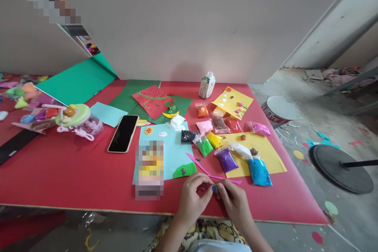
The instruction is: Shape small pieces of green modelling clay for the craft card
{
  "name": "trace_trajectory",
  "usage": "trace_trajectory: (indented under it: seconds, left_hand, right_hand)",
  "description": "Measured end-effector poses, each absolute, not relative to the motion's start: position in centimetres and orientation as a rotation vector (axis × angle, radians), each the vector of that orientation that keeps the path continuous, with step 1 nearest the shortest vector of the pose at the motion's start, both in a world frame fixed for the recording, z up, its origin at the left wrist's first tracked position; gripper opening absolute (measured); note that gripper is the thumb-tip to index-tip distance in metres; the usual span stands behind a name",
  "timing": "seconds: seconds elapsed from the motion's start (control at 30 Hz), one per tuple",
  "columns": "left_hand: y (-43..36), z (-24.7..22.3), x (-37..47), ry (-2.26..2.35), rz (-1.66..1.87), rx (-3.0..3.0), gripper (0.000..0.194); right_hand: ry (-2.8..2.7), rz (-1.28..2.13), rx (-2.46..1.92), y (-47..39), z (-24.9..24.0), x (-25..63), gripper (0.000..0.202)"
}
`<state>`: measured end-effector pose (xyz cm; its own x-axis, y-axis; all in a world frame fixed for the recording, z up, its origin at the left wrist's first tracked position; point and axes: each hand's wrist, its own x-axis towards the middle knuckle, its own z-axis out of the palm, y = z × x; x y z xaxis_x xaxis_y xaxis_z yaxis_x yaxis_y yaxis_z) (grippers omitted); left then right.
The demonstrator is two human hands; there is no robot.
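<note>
My left hand and my right hand meet at the near edge of the red table, fingertips pinched together on a tiny piece of blue and green clay. Just beyond them lie a pink plastic clay tool and a light blue card carrying a green clay mound, a sun and a white cloud. Small bags of clay sit to the right: purple, blue, green, yellow and black.
A black phone lies left of the blue card. A watermelon paper craft, a small carton, yellow sheets and a lidded clay tub stand further back. White boards wall the table; a round black stand base is on the floor at right.
</note>
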<state>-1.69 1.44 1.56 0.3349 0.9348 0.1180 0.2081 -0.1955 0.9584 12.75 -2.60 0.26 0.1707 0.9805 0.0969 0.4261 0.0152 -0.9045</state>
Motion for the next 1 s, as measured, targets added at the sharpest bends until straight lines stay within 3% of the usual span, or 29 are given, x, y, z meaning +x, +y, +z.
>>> trace_trajectory:
  seconds: [0.27,0.57,0.73,1.0]
  left_hand:
    - [1.82,1.7,-1.27,1.0,0.976,1.612,0.01]
    - [1.82,1.09,-1.06,1.057,1.023,1.645,0.02]
    - [1.8,0.76,-1.2,1.084,1.036,1.641,0.019]
    - [1.95,1.11,-0.9,1.059,0.954,1.736,0.018]
  right_hand:
    - [-1.292,0.835,-1.534,-2.36,0.72,13.21,0.043]
    - [-1.247,0.854,-1.437,-2.15,0.61,13.43,0.021]
    - [-1.336,0.696,-1.335,-2.33,0.42,13.55,0.008]
    - [-1.241,0.639,-1.401,-2.06,0.57,13.74,0.011]
